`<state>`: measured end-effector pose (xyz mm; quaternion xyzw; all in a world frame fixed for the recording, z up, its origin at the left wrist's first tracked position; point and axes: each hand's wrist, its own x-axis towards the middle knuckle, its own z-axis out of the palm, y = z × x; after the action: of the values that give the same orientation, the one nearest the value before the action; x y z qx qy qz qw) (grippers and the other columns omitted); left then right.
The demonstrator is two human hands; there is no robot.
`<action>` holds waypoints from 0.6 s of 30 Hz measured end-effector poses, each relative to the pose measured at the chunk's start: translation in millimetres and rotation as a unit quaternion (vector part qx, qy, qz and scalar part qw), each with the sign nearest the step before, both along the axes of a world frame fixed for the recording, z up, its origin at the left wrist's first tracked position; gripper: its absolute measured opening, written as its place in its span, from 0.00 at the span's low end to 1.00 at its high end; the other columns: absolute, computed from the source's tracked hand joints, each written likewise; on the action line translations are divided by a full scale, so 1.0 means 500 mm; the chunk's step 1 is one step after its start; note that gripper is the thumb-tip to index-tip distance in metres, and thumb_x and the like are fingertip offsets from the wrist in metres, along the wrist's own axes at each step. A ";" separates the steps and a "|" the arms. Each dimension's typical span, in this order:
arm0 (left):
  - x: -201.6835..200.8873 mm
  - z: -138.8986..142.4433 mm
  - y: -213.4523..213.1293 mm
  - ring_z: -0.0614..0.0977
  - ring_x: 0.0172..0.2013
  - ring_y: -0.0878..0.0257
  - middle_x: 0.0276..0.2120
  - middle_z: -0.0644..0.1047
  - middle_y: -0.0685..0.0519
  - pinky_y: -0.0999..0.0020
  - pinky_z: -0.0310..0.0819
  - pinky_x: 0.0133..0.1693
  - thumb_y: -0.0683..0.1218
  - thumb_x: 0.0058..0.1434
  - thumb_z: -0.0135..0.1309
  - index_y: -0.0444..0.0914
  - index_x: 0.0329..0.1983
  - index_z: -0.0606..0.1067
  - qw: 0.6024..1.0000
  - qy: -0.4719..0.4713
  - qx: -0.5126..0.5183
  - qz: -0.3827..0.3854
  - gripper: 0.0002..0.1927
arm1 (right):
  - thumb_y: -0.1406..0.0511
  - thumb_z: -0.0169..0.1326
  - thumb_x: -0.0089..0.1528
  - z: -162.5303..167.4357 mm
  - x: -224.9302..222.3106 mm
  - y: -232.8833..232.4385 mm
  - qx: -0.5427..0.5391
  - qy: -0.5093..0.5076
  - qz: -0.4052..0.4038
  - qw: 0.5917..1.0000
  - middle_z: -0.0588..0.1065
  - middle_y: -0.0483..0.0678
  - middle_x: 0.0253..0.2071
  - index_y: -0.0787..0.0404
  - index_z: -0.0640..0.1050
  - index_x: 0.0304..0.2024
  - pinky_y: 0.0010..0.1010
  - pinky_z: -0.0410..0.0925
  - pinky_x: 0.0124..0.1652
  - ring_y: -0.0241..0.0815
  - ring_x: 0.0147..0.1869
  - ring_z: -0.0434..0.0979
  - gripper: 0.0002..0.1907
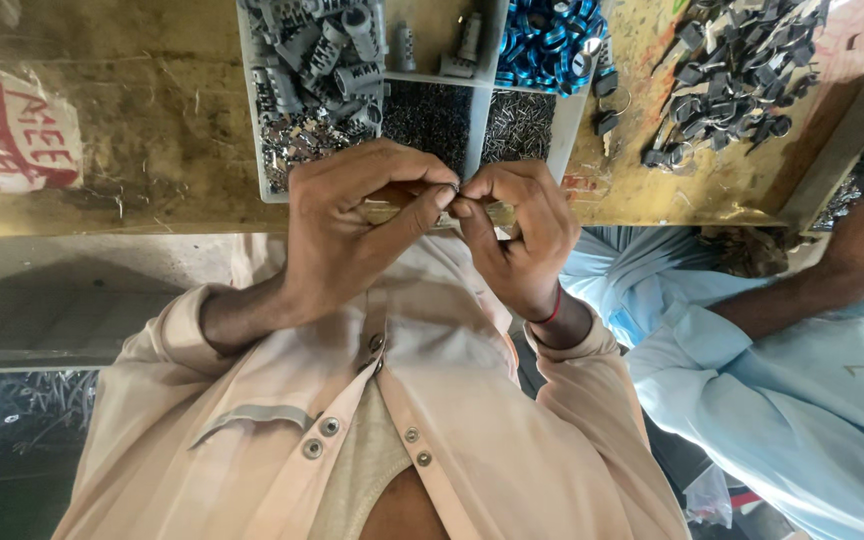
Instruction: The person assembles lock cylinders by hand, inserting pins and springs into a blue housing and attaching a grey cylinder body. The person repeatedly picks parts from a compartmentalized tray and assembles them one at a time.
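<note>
Head view, left hand: the left hand (352, 225) is curling in at the bench edge, thumb and forefinger pinching a small metal part (455, 189) at its fingertips.
Head view, right hand: the right hand (517, 235) is meeting it fingertip to fingertip, pinching the same tiny piece from the other side; a red thread is sitting around its wrist.
The small part: it is sitting right between the two sets of fingertips, mostly hidden, too small to tell its shape.
Just beyond the hands: a grey divided tray (252, 120) is lying on the wooden bench (152, 130), touching distance past the knuckles.
Tray, beyond the left hand: grey lock cylinders (327, 50) are piling up in one compartment, small shiny bits below them.
Tray, beyond the right hand: dark pins (517, 120) are filling a compartment, blue rings (547, 40) further back.
Far right of the hands: a heap of dark metal pieces (732, 70) is spreading over the bench.
Beside the right hand: another person's arm (822, 280), in light blue clothing, is reaching toward the bench.
</note>
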<state>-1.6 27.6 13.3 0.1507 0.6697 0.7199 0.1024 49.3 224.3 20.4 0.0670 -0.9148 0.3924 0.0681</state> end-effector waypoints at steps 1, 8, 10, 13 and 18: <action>0.001 0.001 -0.003 0.85 0.41 0.65 0.42 0.81 0.46 0.74 0.83 0.41 0.35 0.69 0.60 0.29 0.48 0.79 1.000 0.004 -0.010 0.006 0.07 | 0.75 0.68 0.61 0.000 -0.001 -0.002 0.011 0.006 0.002 1.000 0.77 0.49 0.43 0.63 0.76 0.45 0.29 0.72 0.40 0.44 0.44 0.80 0.14; -0.015 -0.024 -0.030 0.84 0.29 0.71 0.34 0.83 0.51 0.78 0.83 0.32 0.35 0.67 0.57 0.31 0.45 0.80 0.975 -0.182 0.066 -0.106 0.05 | 0.77 0.66 0.58 -0.011 -0.036 0.009 -0.014 0.109 0.152 0.982 0.78 0.52 0.42 0.65 0.80 0.47 0.36 0.76 0.43 0.50 0.45 0.81 0.15; -0.011 -0.029 -0.037 0.82 0.27 0.71 0.32 0.83 0.51 0.78 0.81 0.30 0.35 0.66 0.57 0.30 0.44 0.80 0.968 -0.202 0.077 -0.127 0.05 | 0.74 0.68 0.57 -0.011 -0.039 0.016 -0.066 0.059 0.164 0.982 0.78 0.52 0.43 0.65 0.80 0.47 0.36 0.75 0.44 0.50 0.46 0.80 0.16; -0.009 -0.039 -0.038 0.79 0.24 0.70 0.31 0.82 0.49 0.77 0.75 0.25 0.34 0.64 0.58 0.29 0.44 0.80 0.985 -0.129 0.029 -0.109 0.06 | 0.78 0.65 0.61 0.008 -0.046 0.018 -0.114 -0.030 0.165 0.979 0.79 0.51 0.44 0.65 0.79 0.47 0.35 0.76 0.47 0.47 0.49 0.82 0.13; -0.011 -0.064 -0.040 0.81 0.26 0.71 0.30 0.81 0.51 0.77 0.80 0.29 0.36 0.68 0.56 0.29 0.44 0.78 0.949 -0.252 0.143 -0.124 0.04 | 0.78 0.62 0.65 0.071 -0.126 0.015 -0.011 -0.072 0.128 0.989 0.80 0.49 0.46 0.64 0.79 0.48 0.30 0.74 0.43 0.41 0.47 0.82 0.12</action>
<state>-6.9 7.5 -18.9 0.0588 0.4884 0.8042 0.3337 -13.8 231.8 56.1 0.1544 -0.8967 0.4121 -0.0481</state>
